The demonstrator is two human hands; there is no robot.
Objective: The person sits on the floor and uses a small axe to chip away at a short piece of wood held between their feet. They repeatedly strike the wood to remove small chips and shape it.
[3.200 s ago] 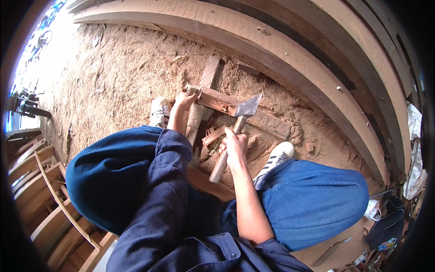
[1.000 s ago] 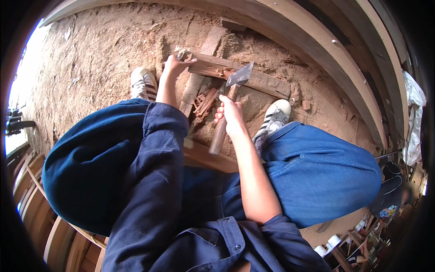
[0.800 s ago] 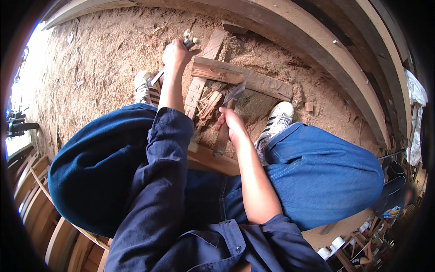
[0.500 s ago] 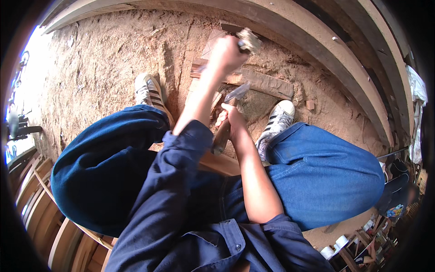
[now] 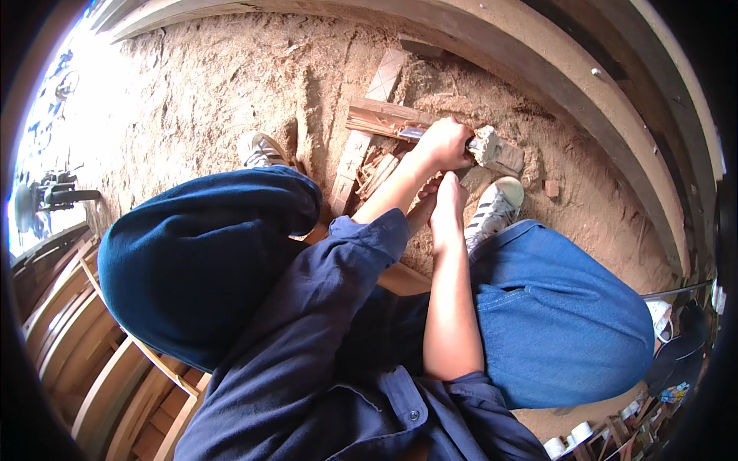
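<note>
Brown beam (image 5: 384, 117) ran left to right, slanting nearer the body, under the closer left hand (image 5: 446, 144), which gripped a chisel (image 5: 411, 134), the right hand (image 5: 447, 201) clasping a handle (image 5: 419, 217).

The left hand (image 5: 448, 146) is gripping a frayed-ended chisel (image 5: 486, 147) over the timber (image 5: 383, 115), and the right hand (image 5: 447, 201) is clasping a wooden handle (image 5: 420, 216) close by!
</note>
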